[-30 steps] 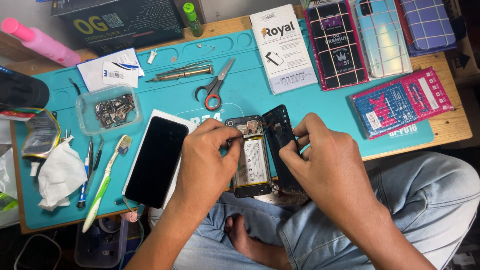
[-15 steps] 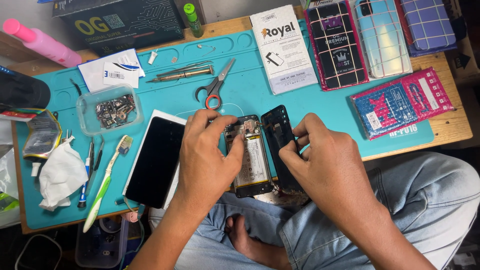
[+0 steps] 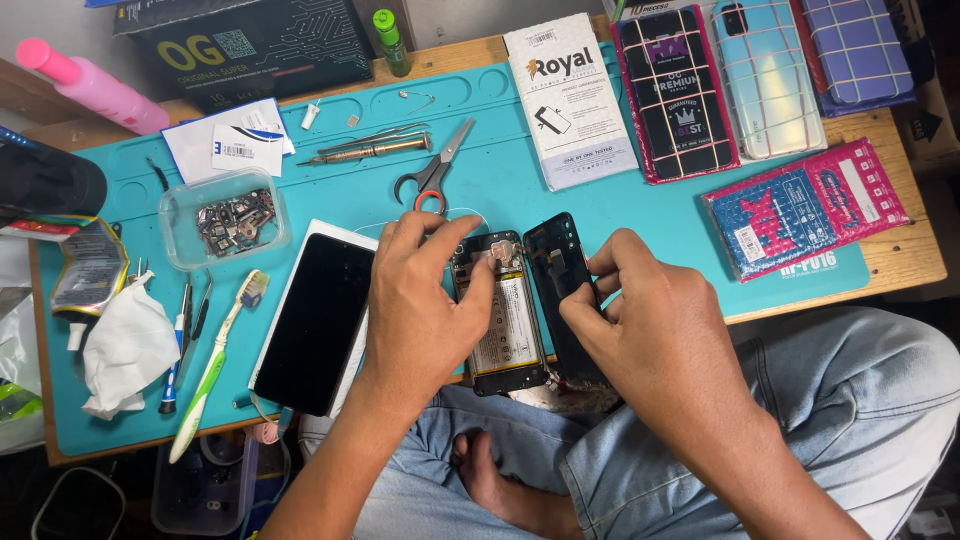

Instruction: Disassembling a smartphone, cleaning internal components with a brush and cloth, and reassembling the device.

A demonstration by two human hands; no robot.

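An opened phone body (image 3: 505,320) with its battery showing lies at the front edge of the teal work mat (image 3: 640,215). My left hand (image 3: 420,300) rests on its left side, thumb pressing near the top of the battery. Beside it, my right hand (image 3: 640,320) pinches the edge of a black back cover (image 3: 560,270) standing tilted next to the phone body. A loose phone screen (image 3: 315,320), black glass up, lies just left of my left hand.
Scissors (image 3: 432,172), a metal screwdriver (image 3: 370,152), a clear tub of small parts (image 3: 225,215), a toothbrush (image 3: 215,365) and a crumpled tissue (image 3: 125,345) sit on the mat. Packaged boxes (image 3: 570,100) and phone cases (image 3: 765,75) line the back right. My jeans-clad knee (image 3: 860,400) is below.
My left hand has shifted slightly up along the phone body, its fingers now nearer the scissors. The right hand and back cover have barely moved.
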